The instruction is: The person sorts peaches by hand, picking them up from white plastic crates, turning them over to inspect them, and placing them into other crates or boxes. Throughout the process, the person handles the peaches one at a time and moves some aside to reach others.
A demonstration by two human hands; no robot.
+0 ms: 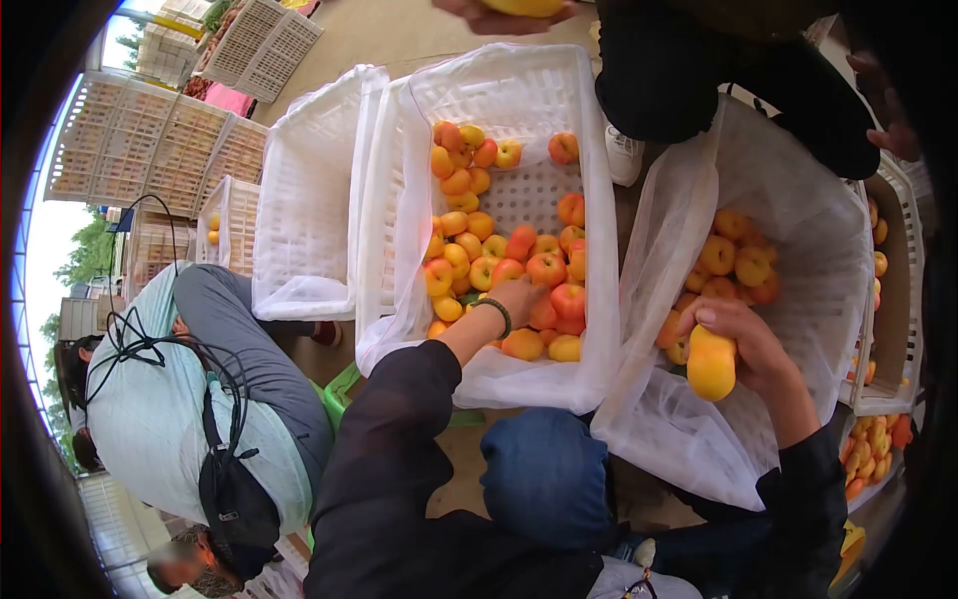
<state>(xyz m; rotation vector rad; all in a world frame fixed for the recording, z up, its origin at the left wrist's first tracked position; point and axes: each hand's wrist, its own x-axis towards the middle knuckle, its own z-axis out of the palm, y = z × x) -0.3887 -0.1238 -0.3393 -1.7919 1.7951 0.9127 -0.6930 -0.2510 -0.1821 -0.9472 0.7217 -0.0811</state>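
Observation:
My left hand (514, 298), with a beaded bracelet at the wrist, reaches into the middle crate (589, 364), lined with white mesh. Its fingers curl over a red-orange peach (542, 313) among several yellow and red peaches; the fingertips are partly hidden. My right hand (743, 334) is closed round a yellow-orange peach (711, 364), holding it above the near-left part of the right-hand crate (639, 394). More peaches (736, 255) lie in that crate, which is also lined with mesh.
An empty-looking lined crate (304, 200) stands left of the middle one. Across from me, another person's hand (499, 18) holds a yellow peach. A person in a pale green top (150, 399) bends at the left. Stacked crates (150, 140) stand behind; a cardboard-lined crate (903, 270) is at right.

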